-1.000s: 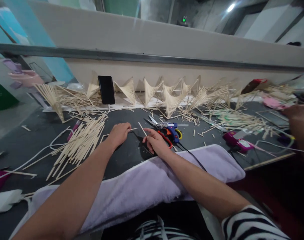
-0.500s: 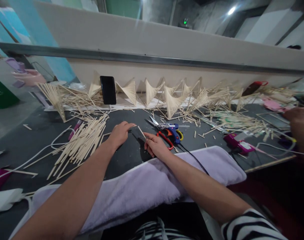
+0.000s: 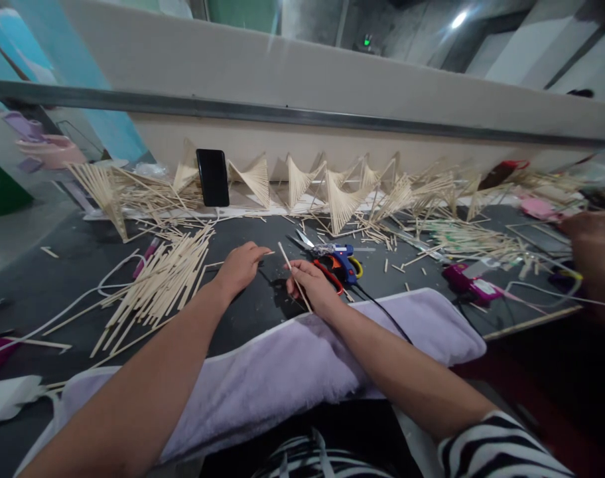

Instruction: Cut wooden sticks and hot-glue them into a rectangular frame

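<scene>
My right hand [image 3: 310,284] is closed on a thin wooden stick [image 3: 285,257] that slants up and to the left above the dark tabletop [image 3: 64,279]. My left hand [image 3: 240,265] lies on the table just left of it, fingers pressed on a short stick [image 3: 265,253] that points right. Red-handled scissors [image 3: 316,257] and a blue glue gun [image 3: 341,255] lie right behind my right hand. A loose heap of sticks [image 3: 158,285] spreads to the left of my left hand. Both forearms rest over a lilac towel [image 3: 292,372] at the table's near edge.
Fan-shaped stick structures [image 3: 302,186] line the back wall beside a black phone [image 3: 212,177]. A pink glue gun [image 3: 469,284] with cable lies at right. Another person's hand [image 3: 594,239] is at the right edge. White cables [image 3: 88,299] cross the left side.
My right hand has lifted the stick a little and tilted it more upright. My left hand's fingers stay on the short stick. The other person's hand shifted slightly.
</scene>
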Demonstrator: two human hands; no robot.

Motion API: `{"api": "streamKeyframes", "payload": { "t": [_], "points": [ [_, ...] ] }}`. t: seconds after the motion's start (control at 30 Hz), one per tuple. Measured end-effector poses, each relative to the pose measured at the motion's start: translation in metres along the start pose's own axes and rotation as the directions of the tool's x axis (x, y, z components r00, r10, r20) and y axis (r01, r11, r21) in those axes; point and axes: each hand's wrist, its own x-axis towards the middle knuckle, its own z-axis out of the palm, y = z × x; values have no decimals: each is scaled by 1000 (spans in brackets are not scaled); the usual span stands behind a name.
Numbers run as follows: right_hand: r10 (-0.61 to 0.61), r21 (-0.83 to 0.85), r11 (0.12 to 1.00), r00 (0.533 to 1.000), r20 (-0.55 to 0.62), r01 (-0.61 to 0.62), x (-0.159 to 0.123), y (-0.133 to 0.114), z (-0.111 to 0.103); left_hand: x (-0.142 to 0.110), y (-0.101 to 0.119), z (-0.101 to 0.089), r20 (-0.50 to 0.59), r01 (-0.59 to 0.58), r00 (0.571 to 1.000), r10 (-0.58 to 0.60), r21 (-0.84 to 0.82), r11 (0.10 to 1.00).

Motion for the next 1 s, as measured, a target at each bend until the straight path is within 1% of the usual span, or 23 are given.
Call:
{"api": "streamKeyframes", "payload": {
  "t": [0.13, 0.33, 0.4, 0.5, 0.6, 0.73, 1.0],
  "points": [
    [7, 32, 999, 1000, 22, -8, -1, -5, -1, -1, 1, 0, -19, -9, 1000, 8, -32, 999],
    [70, 92, 992, 988, 134, -82, -3, -2, 2, -2, 1, 1, -45, -59, 997, 55, -95, 994],
    [84, 88, 991, 984, 155, -98, -2, 0, 2, -2, 2, 0, -42, -70, 997, 66, -106, 992],
    [76, 73, 993, 984, 163, -89, -1, 2, 2, -2, 3, 0, -38, -79, 996, 75, -109, 991],
    [70, 43, 996, 981, 182, -79, -1, 3, 1, -2, 3, 0, -48, -86, 996, 81, -107, 990],
    [91, 9, 995, 971, 223, -95, -1, 3, 2, -2, 1, 3, -62, -100, 994, 94, -112, 989],
    [132, -42, 991, 968, 212, -126, -1, -1, 6, -3, 4, 4, -80, -136, 989, 127, -123, 983]
  ]
}}
